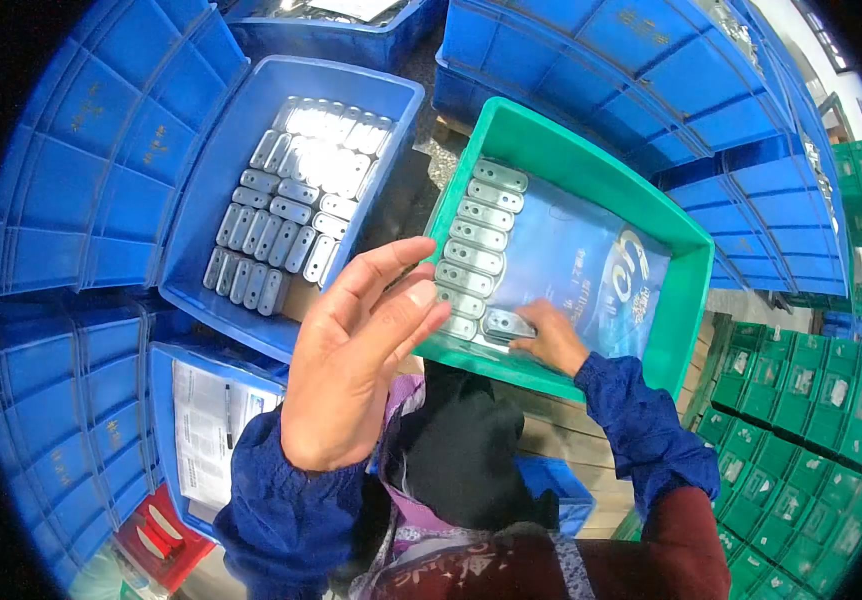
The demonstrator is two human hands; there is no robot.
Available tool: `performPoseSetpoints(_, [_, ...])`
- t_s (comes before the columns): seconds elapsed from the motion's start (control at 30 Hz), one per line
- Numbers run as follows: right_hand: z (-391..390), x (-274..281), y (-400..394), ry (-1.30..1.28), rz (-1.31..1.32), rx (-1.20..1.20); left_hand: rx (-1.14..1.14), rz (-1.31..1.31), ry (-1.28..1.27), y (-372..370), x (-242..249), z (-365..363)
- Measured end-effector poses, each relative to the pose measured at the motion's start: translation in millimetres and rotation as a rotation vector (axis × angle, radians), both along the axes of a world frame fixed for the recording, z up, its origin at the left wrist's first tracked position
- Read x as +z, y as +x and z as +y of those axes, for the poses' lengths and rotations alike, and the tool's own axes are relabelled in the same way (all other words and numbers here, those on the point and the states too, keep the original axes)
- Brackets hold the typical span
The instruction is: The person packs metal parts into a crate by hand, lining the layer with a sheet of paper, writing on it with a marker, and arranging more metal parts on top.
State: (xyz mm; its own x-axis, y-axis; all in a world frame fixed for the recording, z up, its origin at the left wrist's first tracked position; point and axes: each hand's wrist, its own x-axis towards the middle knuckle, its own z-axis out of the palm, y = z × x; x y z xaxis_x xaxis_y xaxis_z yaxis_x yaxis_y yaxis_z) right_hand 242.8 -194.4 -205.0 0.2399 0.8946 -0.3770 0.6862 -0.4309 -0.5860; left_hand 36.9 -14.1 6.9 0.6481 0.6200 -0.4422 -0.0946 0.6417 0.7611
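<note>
My right hand (pixel 554 340) is inside the green bin (pixel 541 125), its fingers closed on a silver metal block (pixel 507 325) at the near end. That block lies beside a column of similar oblong metal blocks (pixel 478 236) with small holes, lined up along the bin's left side. A blue printed sheet (pixel 571 255) covers much of the bin's floor. Raised close to the camera, my left hand (pixel 351 350) has its fingers curved and apart, and I see nothing in it. It hides part of the green bin's left edge.
To the left stands a blue bin (pixel 186 235) holding many metal blocks in rows. Tall blue crates (pixel 591 65) rise behind and at the left. A paper sheet (pixel 201 430) with a pen lies on another blue bin, lower left. Stacked green crates (pixel 801 400) stand at the right.
</note>
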Motion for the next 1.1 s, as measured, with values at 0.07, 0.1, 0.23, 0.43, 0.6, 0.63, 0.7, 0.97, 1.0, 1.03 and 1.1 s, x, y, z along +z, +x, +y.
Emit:
performPoseSetpoints(0.07, [-1, -6, -4, -0.001, -0.017, 0.039, 0.009, -0.014, 0.009, 0, -3, -1])
performPoseSetpoints(0.1, [1, -6, -5, -0.003, -0.034, 0.082, 0.014, -0.02, 0.02, 0, -4, 0])
performPoseSetpoints(0.23, [3, -10, 1, -0.023, -0.035, 0.103, 0.028, -0.032, 0.041, -2, -6, 2])
performPoseSetpoints(0.43, [12, -8, 12, 0.136, -0.136, -0.022, 0.037, -0.049, -0.012, -1, -5, 4])
performPoseSetpoints(0.6, [5, -15, 12, 0.075, -0.064, -0.024, 0.046, -0.037, -0.018, -1, -4, 5])
performPoseSetpoints(0.63, [6, -12, 12, 0.025, -0.108, -0.015, 0.041, -0.034, -0.023, -1, -4, 5])
performPoseSetpoints(0.7, [4, -20, 18, 0.048, -0.044, -0.047, 0.037, -0.032, -0.025, 0, -3, 5])
performPoseSetpoints(0.97, [16, -23, 37, 0.108, -0.186, -0.116, 0.027, -0.029, -0.02, 1, -4, 4])
performPoseSetpoints(1.0, [17, -19, 36, 0.094, -0.155, -0.137, 0.028, -0.03, -0.019, 2, -3, 4])
performPoseSetpoints(1.03, [16, -18, 35, 0.093, -0.154, -0.135, 0.03, -0.024, -0.022, 2, -2, 5])
performPoseSetpoints(1.1, [14, -18, 33, 0.144, -0.152, -0.088, 0.033, -0.017, -0.027, 2, -2, 4])
